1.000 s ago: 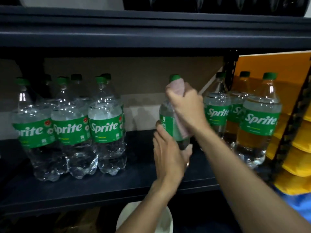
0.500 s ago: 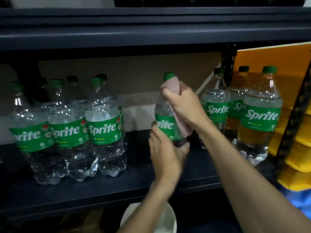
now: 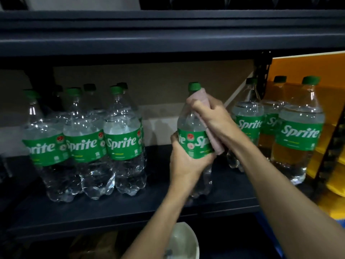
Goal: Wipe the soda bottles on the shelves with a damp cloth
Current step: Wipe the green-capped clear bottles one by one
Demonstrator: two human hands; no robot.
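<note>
**Bottle in both hands, mid-shelf**

Held slightly tilted near the middle of the dark metal shelf [image 3: 112,208]: a clear plastic soda bottle with green cap and green label [image 3: 188,122]. Base low at the board, contact not discernible. Clasped round the label by the left hand [image 3: 186,161], fingers curled. Wrapped over neck and shoulder just under the cap, a pale pink cloth [image 3: 216,144], clenched against the plastic by the right hand [image 3: 214,116]. Flanked, well apart, by a left cluster of like bottles [image 3: 121,143] and a right row of like bottles [image 3: 298,135]. Below the shelf, a white bowl [image 3: 184,240].
</note>
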